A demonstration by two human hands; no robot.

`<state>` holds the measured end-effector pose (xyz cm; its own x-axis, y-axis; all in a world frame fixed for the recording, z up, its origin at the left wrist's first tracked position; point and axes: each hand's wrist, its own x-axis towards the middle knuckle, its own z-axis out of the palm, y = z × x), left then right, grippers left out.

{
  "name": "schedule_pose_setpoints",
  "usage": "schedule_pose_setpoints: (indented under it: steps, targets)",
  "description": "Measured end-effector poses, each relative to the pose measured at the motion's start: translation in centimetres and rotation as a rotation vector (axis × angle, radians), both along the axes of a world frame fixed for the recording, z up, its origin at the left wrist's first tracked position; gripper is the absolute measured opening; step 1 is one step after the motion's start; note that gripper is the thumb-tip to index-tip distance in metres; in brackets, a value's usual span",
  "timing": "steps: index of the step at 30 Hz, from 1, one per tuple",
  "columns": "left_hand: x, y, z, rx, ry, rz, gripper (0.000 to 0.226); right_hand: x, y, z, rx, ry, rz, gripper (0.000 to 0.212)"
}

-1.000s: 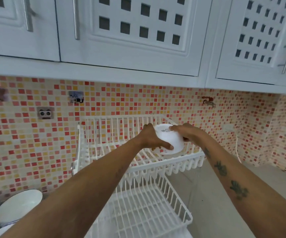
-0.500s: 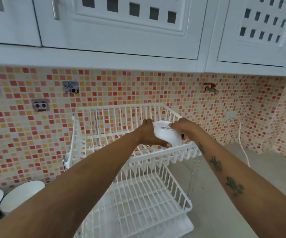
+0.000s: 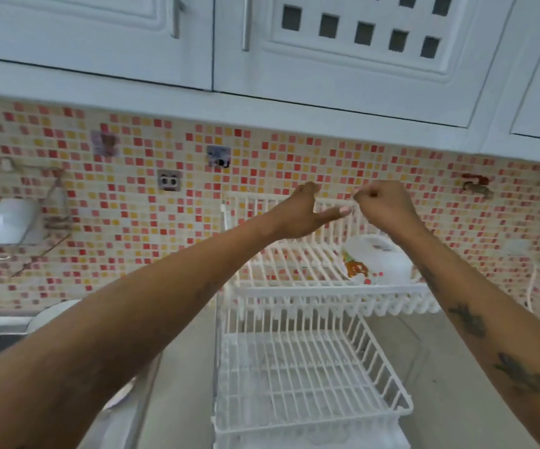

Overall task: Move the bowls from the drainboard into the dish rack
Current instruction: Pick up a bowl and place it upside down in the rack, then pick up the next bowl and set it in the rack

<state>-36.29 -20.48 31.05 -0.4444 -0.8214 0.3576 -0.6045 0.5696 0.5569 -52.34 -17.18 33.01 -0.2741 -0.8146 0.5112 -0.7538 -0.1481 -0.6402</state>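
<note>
single head-worn wide-angle view, no second view to overlap; faces forward and slightly down toward the mosaic tile wall [image 3: 294, 150]; near enough that both forearms fill the lower frame; two-tier dish rack [image 3: 310, 367] sits centre-right; wall cabinets [image 3: 343, 66] span the top; edges bend from lens distortion

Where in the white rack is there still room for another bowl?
The top tier of the white wire dish rack is bare left of the upside-down white bowl, which fills its right end. The whole lower tier is free. Both hands, left and right, hover above the top tier.
</note>
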Motion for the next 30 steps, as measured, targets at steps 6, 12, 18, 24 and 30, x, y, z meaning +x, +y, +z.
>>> schedule_pose_setpoints:
  steps: [6,12,18,24,30]
  targets:
    - [16.2,1.5,0.0,-0.06,0.333,0.305,0.053,15.8,0.8,1.4,-0.124,-0.151,0.373,0.035]
    - [33.0,4.6,-4.2,0.092,0.548,0.708,0.057,33.8,0.7,-3.2,0.035,-0.293,0.749,0.035]
    - [44.7,10.5,-10.9,0.211,0.614,0.945,0.048,45.9,-0.2,-13.8,0.475,-0.319,0.874,0.029]
    - [51.0,13.6,-20.8,0.398,0.645,1.062,0.051,50.5,-0.3,-26.3,1.025,-0.294,0.744,0.01]
    - [51.5,15.5,-30.2,0.603,0.678,1.135,0.049,51.3,1.1,-36.4,0.953,-0.395,0.696,0.054]
